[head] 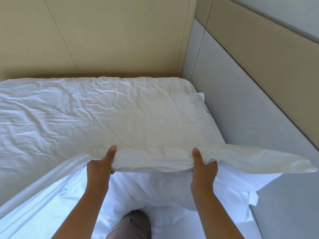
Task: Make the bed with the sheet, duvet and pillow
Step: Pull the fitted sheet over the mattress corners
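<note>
A white, wrinkled duvet point(107, 111) covers the bed from the left edge to the far right corner. I hold its thick near edge lifted off the bed. My left hand point(101, 164) grips that edge with the thumb on top and the fingers underneath. My right hand point(202, 168) grips it the same way, farther right. A loose corner of the duvet point(284, 163) juts out to the right past my right hand. Below the raised edge, the white sheet point(51, 195) hangs in folds down the near side of the bed. No pillow is in view.
A beige panelled wall point(103, 35) runs along the bed's far side. A grey padded headboard point(241, 109) closes off the right. My knee in grey trousers point(133, 225) is at the bottom, against the hanging white fabric.
</note>
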The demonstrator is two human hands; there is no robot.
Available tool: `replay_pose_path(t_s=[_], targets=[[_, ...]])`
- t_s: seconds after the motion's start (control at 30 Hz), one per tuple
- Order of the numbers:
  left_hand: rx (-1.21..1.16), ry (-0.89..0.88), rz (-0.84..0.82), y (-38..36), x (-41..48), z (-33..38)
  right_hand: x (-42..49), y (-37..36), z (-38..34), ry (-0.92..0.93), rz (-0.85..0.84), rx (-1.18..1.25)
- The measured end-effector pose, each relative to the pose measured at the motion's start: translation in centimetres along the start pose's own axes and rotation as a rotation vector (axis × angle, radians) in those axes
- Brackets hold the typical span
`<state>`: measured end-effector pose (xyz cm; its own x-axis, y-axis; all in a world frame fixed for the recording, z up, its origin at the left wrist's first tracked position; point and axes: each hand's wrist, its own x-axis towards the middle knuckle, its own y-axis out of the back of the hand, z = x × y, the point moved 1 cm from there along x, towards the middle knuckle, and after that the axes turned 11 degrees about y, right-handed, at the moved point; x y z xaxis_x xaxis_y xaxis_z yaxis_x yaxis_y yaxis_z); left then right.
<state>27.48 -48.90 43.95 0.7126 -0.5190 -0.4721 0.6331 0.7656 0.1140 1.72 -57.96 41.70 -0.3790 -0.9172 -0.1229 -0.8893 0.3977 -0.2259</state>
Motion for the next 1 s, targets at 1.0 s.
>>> replay_pose_path(t_s=[1.0], targets=[[0.192, 0.435, -0.454, -14.1, 35.6, -7.0, 20.8, -19.3, 20.1, -0.189, -0.083, -0.625]])
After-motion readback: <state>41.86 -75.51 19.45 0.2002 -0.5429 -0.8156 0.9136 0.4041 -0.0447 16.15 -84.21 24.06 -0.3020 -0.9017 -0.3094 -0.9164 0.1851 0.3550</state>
